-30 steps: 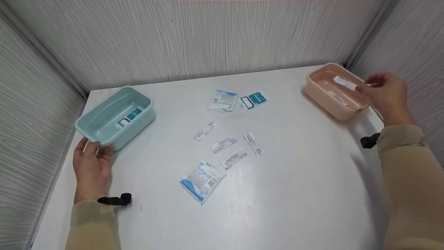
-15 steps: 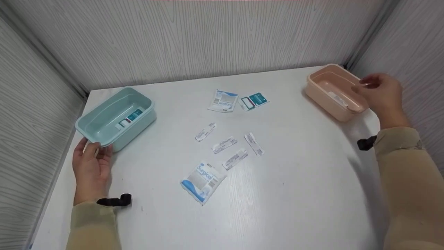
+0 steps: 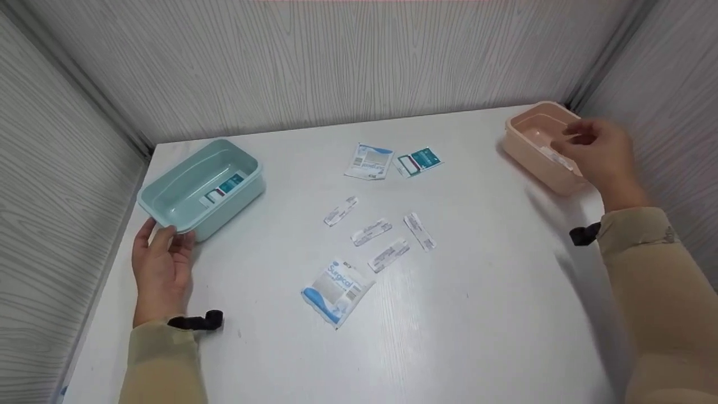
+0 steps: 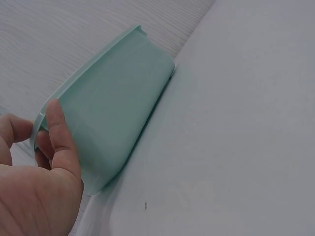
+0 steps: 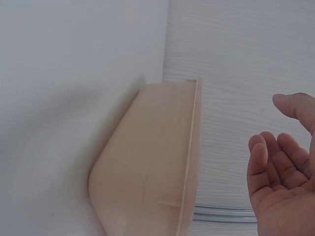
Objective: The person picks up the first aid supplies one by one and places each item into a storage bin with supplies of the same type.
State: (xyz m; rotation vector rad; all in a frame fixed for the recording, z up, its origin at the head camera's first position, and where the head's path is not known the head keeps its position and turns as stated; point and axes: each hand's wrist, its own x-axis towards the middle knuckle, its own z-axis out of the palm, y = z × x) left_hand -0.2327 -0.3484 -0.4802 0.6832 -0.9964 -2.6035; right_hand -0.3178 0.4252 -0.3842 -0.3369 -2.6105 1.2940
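My left hand [image 3: 162, 269] pinches the near rim of a teal plastic box [image 3: 230, 216], thumb on one side and fingers on the other. In the left wrist view this box [image 4: 118, 98] stands on the table, its side wall towards me. A flat teal-and-white sachet [image 3: 224, 188] lies inside it. At the far right, my right hand [image 3: 606, 160] hovers over a pink plastic box [image 3: 538, 168], where a white wrapped strip [image 3: 555, 157] shows. The right wrist view has the hand [image 5: 283, 196] beyond the box rim, thumb and fingers apart, nothing between them.
Several white printed strips [image 3: 389, 255] lie mid-table. A white-and-blue packet marked "Surgical" [image 3: 336, 293] is nearer the front, a similar packet [image 3: 370, 161] farther back beside a teal-and-white sachet [image 3: 419, 161]. Pale wood-grain panels [image 3: 348, 62] stand behind the table and at both sides.
My right hand has moved left from the pink box's right rim to over the box. One of two white strips seen there earlier no longer shows. The left hand keeps its grip; the head view shifts slightly.
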